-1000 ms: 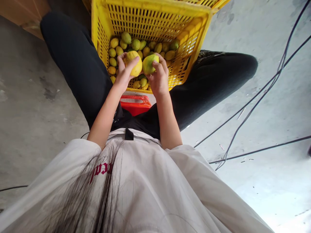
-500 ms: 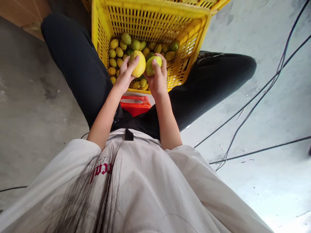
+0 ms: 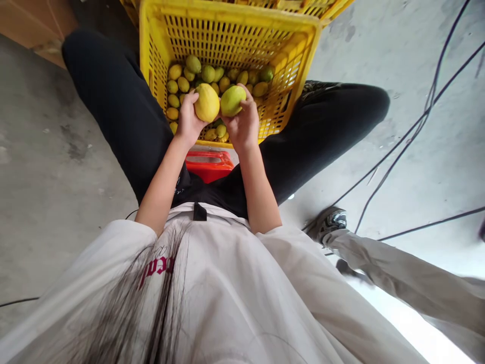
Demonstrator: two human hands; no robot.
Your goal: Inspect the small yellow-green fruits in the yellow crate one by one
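Note:
My left hand (image 3: 190,117) is closed around a yellow lemon (image 3: 207,103), its thumb along the fruit's left side. Close beside it, my right hand (image 3: 244,121) grips a greener lemon (image 3: 232,101) from the right. The two fruits are held side by side with a narrow gap, above the near part of a yellow plastic crate (image 3: 235,33). Inside the crate lie many green and yellow lemons (image 3: 208,74), mostly along the left side and the far part; my hands hide some of them.
A red plastic stool (image 3: 210,173) shows between my legs. Another yellow crate (image 3: 299,6) stands behind, with a cardboard box (image 3: 34,25) at upper left. Black cables (image 3: 407,144) cross the floor on the right, where another person's shoe (image 3: 331,221) and trouser leg (image 3: 397,273) appear.
Both hands have shifted slightly and the lemons have turned a little in the fingers, still held. Another person's legs have come into view at lower right. The whole view has moved slightly.

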